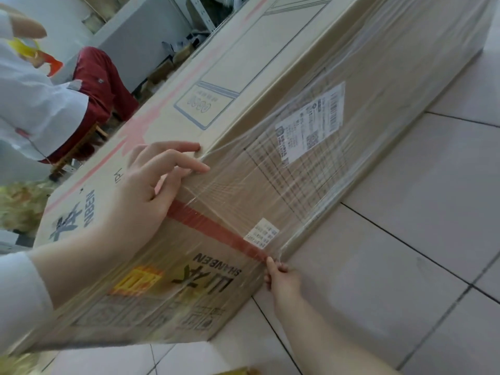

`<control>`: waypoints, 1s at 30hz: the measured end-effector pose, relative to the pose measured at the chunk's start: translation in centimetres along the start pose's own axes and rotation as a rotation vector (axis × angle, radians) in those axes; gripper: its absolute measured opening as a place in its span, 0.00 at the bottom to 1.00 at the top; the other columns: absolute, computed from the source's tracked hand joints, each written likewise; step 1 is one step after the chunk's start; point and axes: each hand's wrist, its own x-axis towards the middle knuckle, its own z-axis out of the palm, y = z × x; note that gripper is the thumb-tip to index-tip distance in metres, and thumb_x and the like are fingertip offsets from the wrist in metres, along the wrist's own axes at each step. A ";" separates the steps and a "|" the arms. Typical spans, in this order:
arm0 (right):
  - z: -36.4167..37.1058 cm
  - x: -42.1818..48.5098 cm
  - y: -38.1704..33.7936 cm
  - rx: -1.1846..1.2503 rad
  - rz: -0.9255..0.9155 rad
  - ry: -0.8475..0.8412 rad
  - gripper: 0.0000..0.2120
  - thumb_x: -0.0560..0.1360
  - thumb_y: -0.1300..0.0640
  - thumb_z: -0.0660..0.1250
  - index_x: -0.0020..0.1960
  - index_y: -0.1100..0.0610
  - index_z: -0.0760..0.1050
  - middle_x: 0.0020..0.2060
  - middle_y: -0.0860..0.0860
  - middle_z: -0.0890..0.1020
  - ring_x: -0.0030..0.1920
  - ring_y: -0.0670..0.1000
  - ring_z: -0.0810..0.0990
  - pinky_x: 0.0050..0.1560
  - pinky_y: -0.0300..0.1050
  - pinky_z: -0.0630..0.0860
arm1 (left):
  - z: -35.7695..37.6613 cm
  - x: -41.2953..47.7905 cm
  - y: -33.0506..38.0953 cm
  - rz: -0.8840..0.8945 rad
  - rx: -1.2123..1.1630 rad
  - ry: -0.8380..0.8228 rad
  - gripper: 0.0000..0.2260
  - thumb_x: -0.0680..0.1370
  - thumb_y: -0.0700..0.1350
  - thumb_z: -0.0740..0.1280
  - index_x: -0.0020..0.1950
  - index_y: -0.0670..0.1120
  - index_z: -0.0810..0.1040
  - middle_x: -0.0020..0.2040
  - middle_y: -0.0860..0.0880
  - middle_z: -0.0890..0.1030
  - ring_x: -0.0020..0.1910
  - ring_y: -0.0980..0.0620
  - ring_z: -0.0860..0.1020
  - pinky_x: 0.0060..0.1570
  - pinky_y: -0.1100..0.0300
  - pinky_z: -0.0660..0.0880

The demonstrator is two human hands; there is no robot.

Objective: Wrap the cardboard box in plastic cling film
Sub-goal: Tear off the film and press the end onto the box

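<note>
A long brown cardboard box (243,60) lies on the tiled floor, printed with black characters, a red stripe and a white shipping label. Clear cling film (297,169) is stretched over its near side, wrinkled in diagonal strands. My left hand (146,196) lies flat at the box's upper edge, fingers spread and pressing the film against the cardboard. My right hand (281,277) is at the box's bottom edge by the floor, its fingertips pinched on the film's lower edge. No film roll is in view.
A person in a white top and red trousers (100,85) sits on a wooden stool beyond the box at upper left. Grey cabinets and metal shelving stand behind. Light floor tiles (405,239) stretch to the right. Yellowish packing material (19,204) lies at the left.
</note>
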 end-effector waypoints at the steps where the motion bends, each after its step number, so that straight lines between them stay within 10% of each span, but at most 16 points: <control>1: 0.1 0.0 0.0 -0.008 -0.006 0.007 0.12 0.77 0.64 0.64 0.36 0.57 0.67 0.29 0.52 0.73 0.26 0.47 0.69 0.18 0.30 0.67 | 0.1 0.0 0.2 0.034 0.082 0.013 0.14 0.79 0.38 0.59 0.48 0.56 0.78 0.60 0.60 0.74 0.63 0.56 0.66 0.61 0.74 0.56; 5: 0.8 0.7 -0.4 -0.070 -0.035 0.059 0.13 0.76 0.66 0.64 0.35 0.57 0.67 0.29 0.51 0.73 0.27 0.48 0.70 0.21 0.33 0.69 | 0.1 -0.1 -0.1 0.115 0.283 0.026 0.12 0.77 0.42 0.58 0.50 0.50 0.81 0.63 0.50 0.74 0.61 0.48 0.66 0.59 0.68 0.58; 9: 1.9 0.4 -0.6 -0.239 -0.062 0.114 0.05 0.78 0.62 0.63 0.50 0.64 0.74 0.43 0.56 0.79 0.49 0.58 0.79 0.50 0.45 0.72 | 0.2 -0.6 -0.5 0.116 0.356 -0.027 0.13 0.75 0.48 0.57 0.54 0.53 0.78 0.67 0.47 0.70 0.65 0.46 0.63 0.59 0.49 0.65; 13: 2.9 -0.5 0.0 -0.384 -0.176 0.223 0.23 0.80 0.61 0.57 0.72 0.60 0.56 0.65 0.63 0.70 0.64 0.62 0.71 0.63 0.52 0.67 | 0.2 -1.0 -0.9 0.118 0.420 -0.040 0.13 0.74 0.51 0.57 0.58 0.59 0.72 0.70 0.49 0.67 0.69 0.47 0.59 0.65 0.47 0.59; 20: 4.1 -1.7 0.8 -0.979 -0.165 0.145 0.33 0.80 0.64 0.49 0.74 0.64 0.29 0.71 0.64 0.56 0.69 0.62 0.62 0.69 0.51 0.60 | 0.2 -1.2 -2.0 0.206 0.508 -0.062 0.16 0.74 0.49 0.59 0.62 0.58 0.69 0.71 0.45 0.64 0.70 0.46 0.59 0.64 0.48 0.60; 30: -0.1 -2.8 -1.9 -0.445 -0.426 0.265 0.29 0.81 0.56 0.55 0.76 0.63 0.49 0.75 0.63 0.54 0.74 0.60 0.56 0.72 0.47 0.54 | 1.8 3.5 5.1 0.714 0.641 0.037 0.14 0.75 0.51 0.61 0.56 0.47 0.78 0.75 0.41 0.58 0.73 0.43 0.53 0.73 0.56 0.46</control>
